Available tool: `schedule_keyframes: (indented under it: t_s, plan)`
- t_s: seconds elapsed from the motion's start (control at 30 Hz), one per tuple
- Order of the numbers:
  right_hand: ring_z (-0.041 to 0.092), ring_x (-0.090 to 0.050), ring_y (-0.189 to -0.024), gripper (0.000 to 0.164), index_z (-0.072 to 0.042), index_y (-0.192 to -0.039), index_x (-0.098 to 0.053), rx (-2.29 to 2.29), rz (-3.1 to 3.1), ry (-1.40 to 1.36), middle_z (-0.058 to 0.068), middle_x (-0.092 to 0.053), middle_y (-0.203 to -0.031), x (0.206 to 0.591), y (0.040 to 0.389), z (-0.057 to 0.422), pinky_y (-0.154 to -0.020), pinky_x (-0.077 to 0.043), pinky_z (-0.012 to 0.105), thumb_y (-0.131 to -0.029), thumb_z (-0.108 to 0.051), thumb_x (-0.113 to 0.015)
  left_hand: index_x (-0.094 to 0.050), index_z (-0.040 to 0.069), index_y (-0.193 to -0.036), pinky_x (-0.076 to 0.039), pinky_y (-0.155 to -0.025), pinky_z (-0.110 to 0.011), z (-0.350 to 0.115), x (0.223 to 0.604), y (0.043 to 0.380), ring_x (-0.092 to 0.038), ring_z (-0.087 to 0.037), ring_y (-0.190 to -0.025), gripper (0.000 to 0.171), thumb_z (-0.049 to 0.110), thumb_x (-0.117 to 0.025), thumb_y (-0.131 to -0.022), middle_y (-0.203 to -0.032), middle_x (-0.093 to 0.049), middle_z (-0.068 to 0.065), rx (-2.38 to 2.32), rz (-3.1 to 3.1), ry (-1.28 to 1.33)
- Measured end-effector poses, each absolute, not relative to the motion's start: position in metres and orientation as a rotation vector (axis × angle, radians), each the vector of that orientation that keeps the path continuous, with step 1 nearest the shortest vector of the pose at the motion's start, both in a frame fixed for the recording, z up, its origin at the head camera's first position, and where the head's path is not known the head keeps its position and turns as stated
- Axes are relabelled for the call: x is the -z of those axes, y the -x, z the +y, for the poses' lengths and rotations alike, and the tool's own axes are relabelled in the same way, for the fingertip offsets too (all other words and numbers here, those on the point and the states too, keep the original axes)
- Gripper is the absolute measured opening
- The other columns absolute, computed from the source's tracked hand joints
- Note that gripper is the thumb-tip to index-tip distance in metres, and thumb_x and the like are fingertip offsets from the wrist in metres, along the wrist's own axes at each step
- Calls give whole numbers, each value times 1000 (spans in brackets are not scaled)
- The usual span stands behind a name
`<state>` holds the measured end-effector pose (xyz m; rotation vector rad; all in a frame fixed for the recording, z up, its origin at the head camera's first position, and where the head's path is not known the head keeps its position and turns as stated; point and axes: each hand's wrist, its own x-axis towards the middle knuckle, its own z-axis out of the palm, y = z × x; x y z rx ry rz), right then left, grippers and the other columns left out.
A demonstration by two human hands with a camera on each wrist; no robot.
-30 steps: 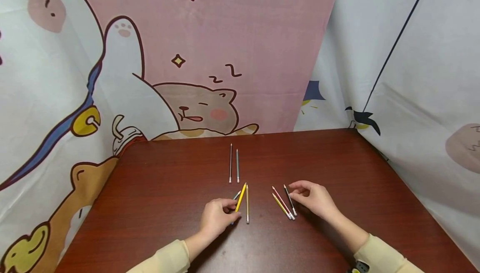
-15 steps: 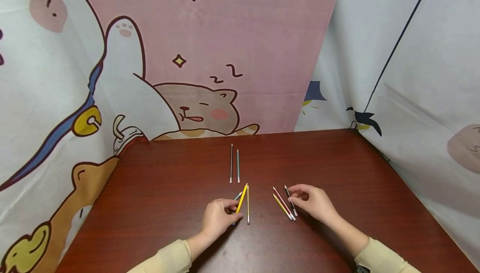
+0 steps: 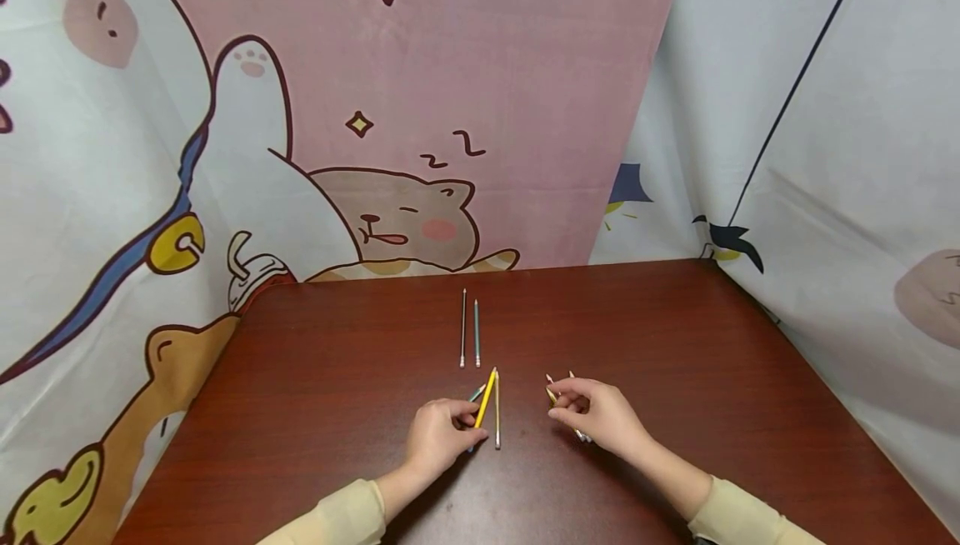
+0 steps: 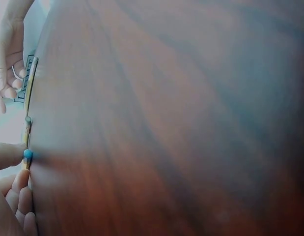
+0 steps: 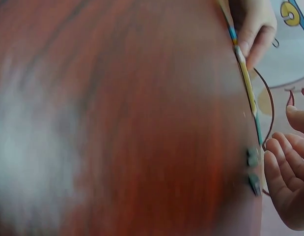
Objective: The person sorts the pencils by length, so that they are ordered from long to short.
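My left hand (image 3: 441,438) pinches a yellow pencil (image 3: 486,398) between thumb and fingers; its blue eraser end (image 4: 28,154) shows in the left wrist view. Partly behind that pencil lies a blue-green pencil (image 3: 477,392). A thinner, dull yellow pencil (image 3: 497,420) lies just right of it. My right hand (image 3: 606,420) is over a small group of pencils on the right and hides most of them. A bit of a yellow pencil (image 3: 551,396) shows by its fingertips. In the right wrist view the right hand's thumb and fingers stand apart, with nothing seen between them.
Farther back on the brown table (image 3: 337,378) lie a dark pencil (image 3: 462,330) and a teal pencil (image 3: 477,335), side by side. A cartoon-printed cloth (image 3: 540,112) hangs behind the table and along its sides.
My right hand has moved left, from beside the black pencil to over the red and yellow pencils, now largely covered. The left hand keeps its grip on the yellow pencil, nearly still.
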<state>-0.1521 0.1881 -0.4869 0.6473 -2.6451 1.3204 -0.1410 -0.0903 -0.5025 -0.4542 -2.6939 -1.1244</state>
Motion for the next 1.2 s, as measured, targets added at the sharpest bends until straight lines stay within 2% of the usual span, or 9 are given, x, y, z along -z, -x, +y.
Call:
schedule_keyframes:
  t_s: [0.5,1.2]
  plan:
    - [6,-64,-74,36,0,-112,-69,-1357,-2673,-761,-1,-70,-87,495,147,148,-66,-55,26,-81,-13,-82,-79,10,-93,-48,-58,-21,-90,502,141,-61,-1,-65,25,15,-88,-71,-72,-68,12,1131,-2711,440]
    - [7,-62,-69,39,-1,-106,-71,-1084,-2639,-724,-5,-69,-83,502,155,134,-63,-51,24,-75,-18,-87,-79,14,-86,-46,-57,-20,-89,500,142,-58,4,-63,18,14,-84,-68,-69,-68,15,1099,-2721,410]
